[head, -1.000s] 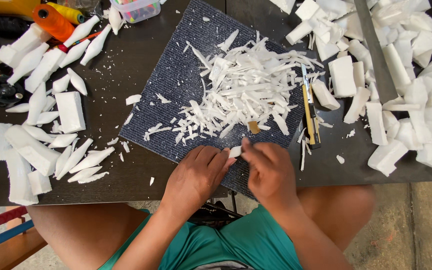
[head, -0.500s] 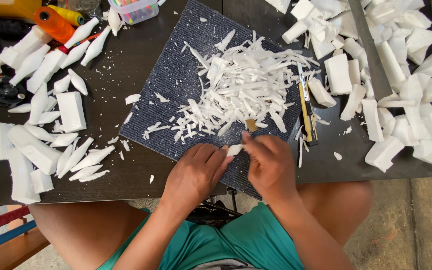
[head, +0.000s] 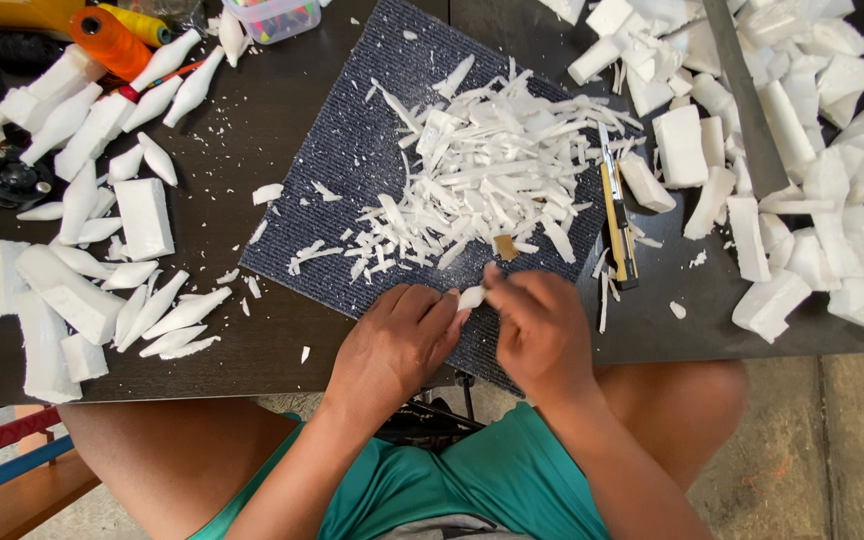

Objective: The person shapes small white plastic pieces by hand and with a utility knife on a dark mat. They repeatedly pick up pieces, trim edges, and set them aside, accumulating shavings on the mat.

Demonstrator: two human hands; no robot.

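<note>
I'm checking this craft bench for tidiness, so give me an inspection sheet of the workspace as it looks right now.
Surface: dark table with a grey ribbed mat laid askew.
Job's things: small white foam piece pinched between both hands over the mat's near edge.
Clutter: heap of foam shavings; rough foam blocks right; tapered carved pieces left; yellow utility knife; orange thread spool.
Grips: left hand and right hand both closed on the foam piece.
Cables: nothing seen.
Surroundings: concrete floor; wooden bench edge.

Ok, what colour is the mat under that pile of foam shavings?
Dark blue-grey with a fine ribbed weave, the mat shows in the head view.
</note>
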